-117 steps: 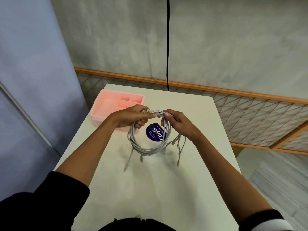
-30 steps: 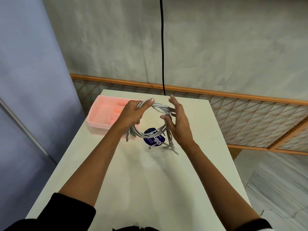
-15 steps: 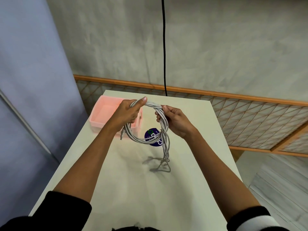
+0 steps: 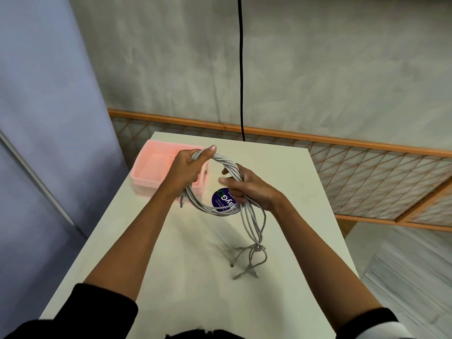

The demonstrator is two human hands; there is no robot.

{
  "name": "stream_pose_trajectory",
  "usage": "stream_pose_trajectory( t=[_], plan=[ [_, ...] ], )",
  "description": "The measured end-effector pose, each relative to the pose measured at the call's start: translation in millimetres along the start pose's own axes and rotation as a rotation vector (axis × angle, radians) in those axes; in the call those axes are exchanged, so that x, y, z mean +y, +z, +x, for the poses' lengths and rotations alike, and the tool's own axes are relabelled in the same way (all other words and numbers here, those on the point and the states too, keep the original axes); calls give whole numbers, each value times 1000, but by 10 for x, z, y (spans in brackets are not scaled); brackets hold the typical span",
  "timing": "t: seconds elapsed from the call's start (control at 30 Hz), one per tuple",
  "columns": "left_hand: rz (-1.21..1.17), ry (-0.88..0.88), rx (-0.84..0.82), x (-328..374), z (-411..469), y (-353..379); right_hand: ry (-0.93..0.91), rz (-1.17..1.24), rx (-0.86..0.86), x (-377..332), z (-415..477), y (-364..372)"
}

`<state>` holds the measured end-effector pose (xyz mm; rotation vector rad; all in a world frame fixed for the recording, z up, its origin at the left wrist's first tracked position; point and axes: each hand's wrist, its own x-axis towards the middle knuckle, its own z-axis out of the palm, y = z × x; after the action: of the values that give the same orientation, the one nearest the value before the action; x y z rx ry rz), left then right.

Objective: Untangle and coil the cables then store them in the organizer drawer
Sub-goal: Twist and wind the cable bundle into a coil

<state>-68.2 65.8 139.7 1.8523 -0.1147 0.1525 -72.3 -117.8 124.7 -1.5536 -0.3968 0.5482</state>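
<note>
Grey cables (image 4: 226,160), looped into coil, held above pale table (image 4: 195,285) between your hands. Your left hand (image 4: 186,168) grips coil's left side, thumb along top. Your right hand (image 4: 252,188) curls round right side. Loose ends (image 4: 253,253) hang down, reaching table. Pink plastic compartment organizer (image 4: 149,168) sits far left, behind left hand. Round dark-blue sticker (image 4: 223,201) shows through coil.

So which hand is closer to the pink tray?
Left. The left hand overlaps the pink tray in view; the right hand is farther right, apart from it.
</note>
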Motion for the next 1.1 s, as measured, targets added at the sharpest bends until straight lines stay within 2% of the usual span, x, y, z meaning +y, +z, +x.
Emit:
stream_pose_trajectory(
  t=[0.17,0.27,0.5,0.63,0.73,0.8,0.9,0.97,1.03,1.1],
  plan=[
    [-12,15,19,-4,14,0,53,-186,34,50,-30,-55],
    [-22,1,18,-24,16,-18,19,-267,37,47,-47,-60],
    [-91,-42,116,-17,60,-84,-34,-240,49,240,-49,-219],
    [-162,-61,196,-6,102,-138,-79,-353,232,315,-63,-106],
    [-221,-80,312,6,187,-258,-157,-512,475,447,-130,-89],
    [-219,-90,339,-15,221,-328,-205,-705,545,498,-174,-135],
    [-246,-109,342,-56,215,-366,-303,-1058,547,570,-209,-186],
    [-312,-121,366,-69,214,-415,-376,-1247,667,649,-233,-279],
    [-355,-118,370,-94,230,-489,-343,-1304,805,700,-295,-363],
    [-354,-100,349,-109,235,-515,-221,-1138,756,695,-302,-386]
  ],
)
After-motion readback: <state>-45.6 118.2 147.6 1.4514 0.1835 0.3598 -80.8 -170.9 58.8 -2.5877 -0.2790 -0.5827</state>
